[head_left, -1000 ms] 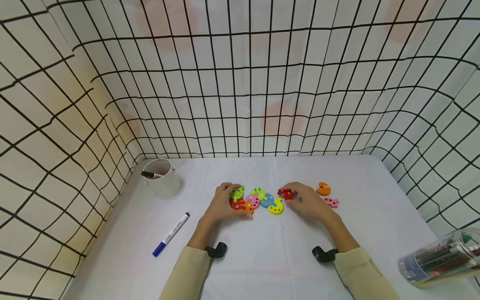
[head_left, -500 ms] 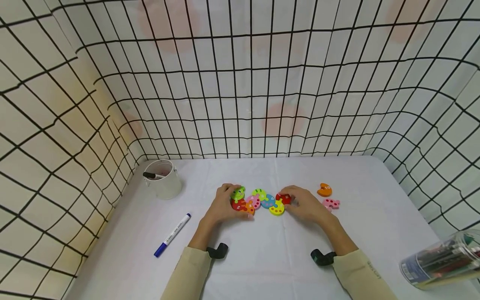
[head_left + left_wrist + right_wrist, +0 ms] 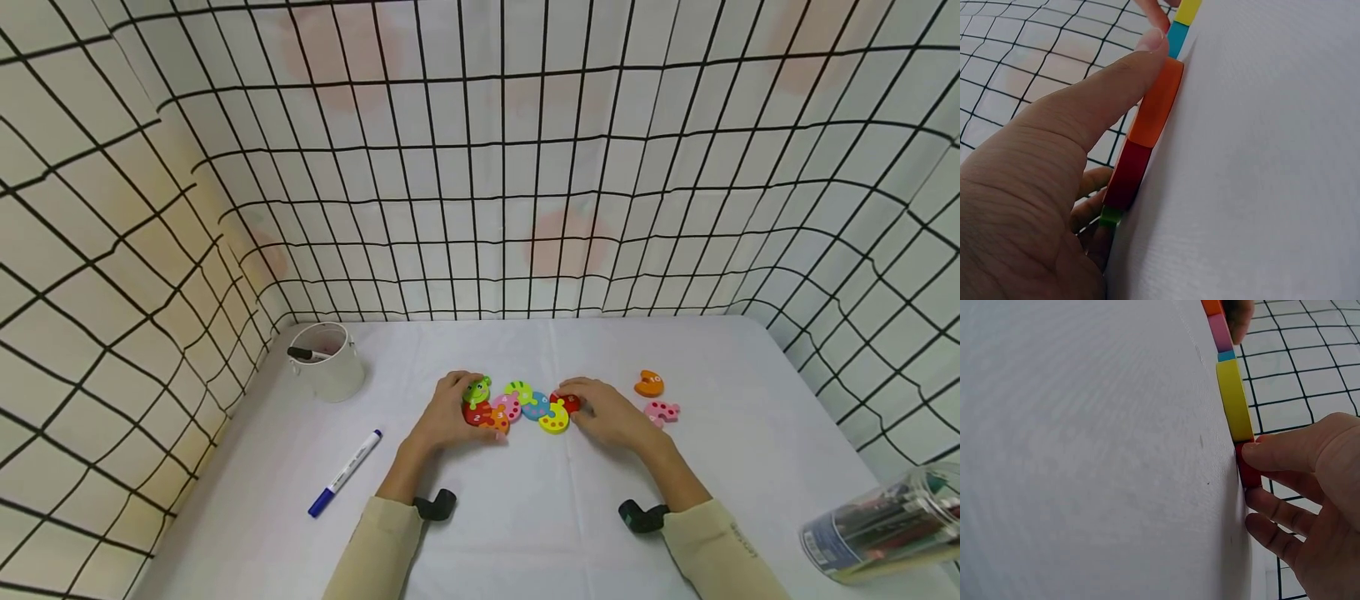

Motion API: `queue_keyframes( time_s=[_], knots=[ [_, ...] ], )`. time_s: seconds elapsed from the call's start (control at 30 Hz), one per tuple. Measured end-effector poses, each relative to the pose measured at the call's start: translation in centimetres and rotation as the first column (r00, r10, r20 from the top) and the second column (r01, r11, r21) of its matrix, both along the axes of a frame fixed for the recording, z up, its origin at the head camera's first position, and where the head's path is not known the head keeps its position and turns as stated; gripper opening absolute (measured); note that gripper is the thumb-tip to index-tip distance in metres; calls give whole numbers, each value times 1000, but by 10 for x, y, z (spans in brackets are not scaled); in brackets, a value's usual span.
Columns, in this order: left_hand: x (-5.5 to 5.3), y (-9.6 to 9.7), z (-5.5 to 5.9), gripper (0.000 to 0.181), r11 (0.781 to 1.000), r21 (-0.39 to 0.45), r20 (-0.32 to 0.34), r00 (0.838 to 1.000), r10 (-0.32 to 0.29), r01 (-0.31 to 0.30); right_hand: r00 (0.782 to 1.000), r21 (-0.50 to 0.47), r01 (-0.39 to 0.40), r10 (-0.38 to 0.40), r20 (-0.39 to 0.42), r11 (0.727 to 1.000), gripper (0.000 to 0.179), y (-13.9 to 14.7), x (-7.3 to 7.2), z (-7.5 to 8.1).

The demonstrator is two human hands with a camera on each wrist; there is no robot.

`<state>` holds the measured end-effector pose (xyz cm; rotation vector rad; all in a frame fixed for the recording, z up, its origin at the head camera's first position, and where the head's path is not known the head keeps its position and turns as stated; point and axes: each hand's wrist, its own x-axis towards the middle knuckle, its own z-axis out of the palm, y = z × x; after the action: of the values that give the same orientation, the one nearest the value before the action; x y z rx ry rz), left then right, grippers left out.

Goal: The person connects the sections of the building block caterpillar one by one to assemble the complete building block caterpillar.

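A row of joined number puzzle pieces shaped like a caterpillar lies on the white cloth in the head view. My left hand (image 3: 447,414) holds its left end, fingers behind the green head piece (image 3: 477,390) and thumb along the front of the orange piece (image 3: 1159,103). Between them sits a red piece (image 3: 1129,175) marked 2. Pink (image 3: 508,407), light green (image 3: 517,389), blue (image 3: 536,406) and yellow (image 3: 554,418) pieces follow. At the right end, my right hand (image 3: 609,414) pinches another red piece (image 3: 1248,467), which sits against the yellow one.
Two loose pieces, an orange one (image 3: 649,383) and a pink one (image 3: 662,412), lie right of my right hand. A white bucket (image 3: 335,367) with a marker inside stands back left. A blue-capped marker (image 3: 345,473) lies front left; a clear jar of pencils (image 3: 877,525) lies front right. Black wire mesh (image 3: 502,196) surrounds the table.
My right hand has brought the red piece left, from a gap away to against the yellow piece. My left hand keeps its hold on the left end.
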<state>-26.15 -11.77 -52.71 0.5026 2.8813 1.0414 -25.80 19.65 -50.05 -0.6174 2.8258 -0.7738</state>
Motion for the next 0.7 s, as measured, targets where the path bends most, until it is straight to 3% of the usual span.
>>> queue_keyframes(
  time_s=[0.5,0.7],
  knots=[
    [1,-2,-1,107,999,25,-20,999,-38,38,1000,-50,18,-19,-19,999,51,2,5,-1],
    [1,-2,-1,109,1000,17,9,1000,-19,19,996,-79,91,-90,14,993,48,13,6,0]
  ],
)
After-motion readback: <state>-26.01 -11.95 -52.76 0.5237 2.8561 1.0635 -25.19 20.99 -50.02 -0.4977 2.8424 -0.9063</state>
